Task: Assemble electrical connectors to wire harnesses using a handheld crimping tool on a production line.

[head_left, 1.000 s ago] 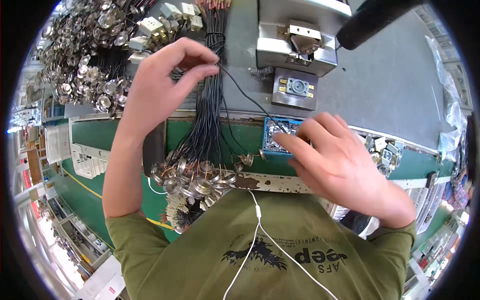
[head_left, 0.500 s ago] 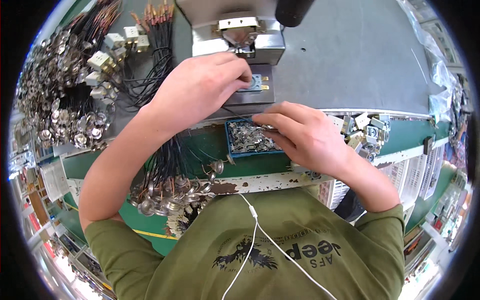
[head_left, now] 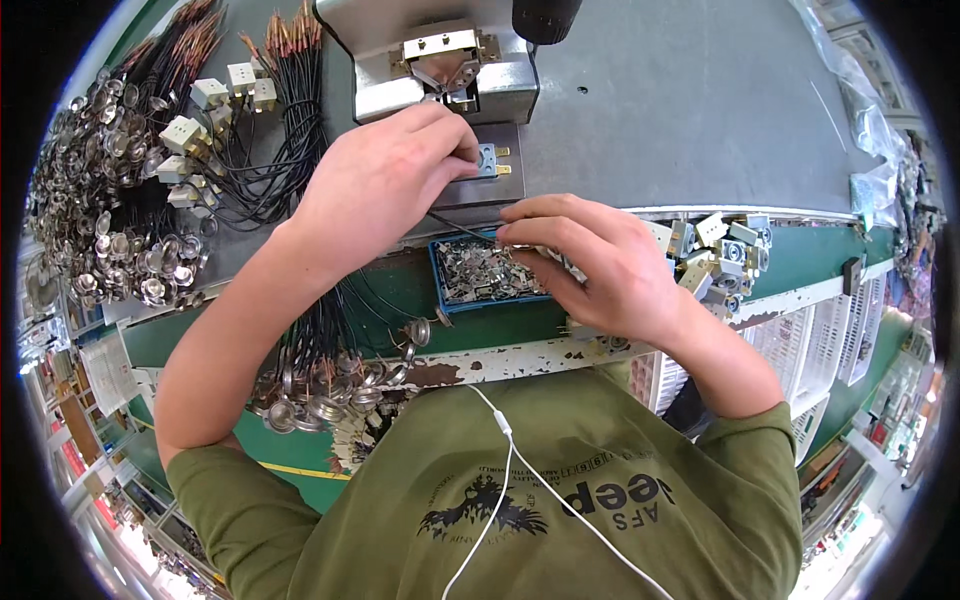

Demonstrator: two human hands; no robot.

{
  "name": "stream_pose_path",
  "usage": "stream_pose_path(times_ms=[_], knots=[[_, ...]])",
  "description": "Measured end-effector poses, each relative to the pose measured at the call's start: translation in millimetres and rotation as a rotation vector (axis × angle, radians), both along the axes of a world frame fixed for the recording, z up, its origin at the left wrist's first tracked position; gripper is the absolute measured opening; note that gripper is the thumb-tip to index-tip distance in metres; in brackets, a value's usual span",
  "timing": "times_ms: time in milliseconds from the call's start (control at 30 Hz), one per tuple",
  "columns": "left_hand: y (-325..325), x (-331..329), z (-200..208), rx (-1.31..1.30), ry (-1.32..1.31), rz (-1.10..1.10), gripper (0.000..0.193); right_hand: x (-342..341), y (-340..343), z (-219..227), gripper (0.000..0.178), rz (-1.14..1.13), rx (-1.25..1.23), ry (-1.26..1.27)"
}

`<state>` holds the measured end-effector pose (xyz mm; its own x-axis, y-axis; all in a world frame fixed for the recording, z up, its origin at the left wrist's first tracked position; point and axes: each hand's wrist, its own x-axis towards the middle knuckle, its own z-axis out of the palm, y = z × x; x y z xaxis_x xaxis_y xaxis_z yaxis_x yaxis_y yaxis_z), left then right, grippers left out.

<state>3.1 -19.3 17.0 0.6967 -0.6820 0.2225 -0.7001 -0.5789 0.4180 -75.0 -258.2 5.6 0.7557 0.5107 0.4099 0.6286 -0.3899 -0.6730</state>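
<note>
My left hand (head_left: 385,185) is closed, with its fingertips on a small grey-blue block with brass tabs (head_left: 488,160). That block lies on a flat metal plate (head_left: 512,185) in front of a metal press fixture (head_left: 440,62). The fingers partly hide the block's left side. A thin black wire (head_left: 455,226) runs from under my left hand to the fingertips of my right hand (head_left: 605,265), which are pinched round it. Below those fingers sits a blue tray (head_left: 442,290) of small metal clips (head_left: 490,272), its right end covered by my right hand.
Bundled black wires with metal discs (head_left: 120,210) and white blocks (head_left: 185,135) crowd the left. More discs (head_left: 325,405) hang over the front edge. Loose white and grey blocks (head_left: 715,260) are heaped right of my right hand. A black cylinder (head_left: 545,18) juts in at the top.
The whole view has shifted, so the bench appears further left. My left hand stays at the block. My right hand has moved slightly away from it to the right, still pinching the wire.
</note>
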Motion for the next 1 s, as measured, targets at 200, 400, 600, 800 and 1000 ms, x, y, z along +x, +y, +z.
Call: stream_pose_path(times_ms=[200, 400, 600, 800, 1000], knots=[[6.4, -1.1, 16.4, 0.018, -0.025, 0.008, 0.018, 7.0, -8.6, 11.0, 0.034, 0.045, -0.071, -0.005], [29.7, -12.9, 18.6, 0.029, 0.121, -0.246, 0.021, 21.2, -9.1, 22.3, 0.031, 0.042, 0.157, 0.732], [40.7, -14.9, 25.5, -0.078, 0.133, -0.177, 0.018, 30.9, -4.8, 12.0, 0.041, 0.171, 0.376, 1.081], [40.0, -19.5, 39.9, -0.053, 0.253, -0.112, 0.017, 25.2, 8.5, 5.3, 0.043, 0.046, 0.407, 0.857], [29.2, -21.8, -5.9, -0.352, 0.392, -0.093, 0.018, 0.6, 48.2, 13.3, 0.033, -0.156, 0.810, 0.644]])
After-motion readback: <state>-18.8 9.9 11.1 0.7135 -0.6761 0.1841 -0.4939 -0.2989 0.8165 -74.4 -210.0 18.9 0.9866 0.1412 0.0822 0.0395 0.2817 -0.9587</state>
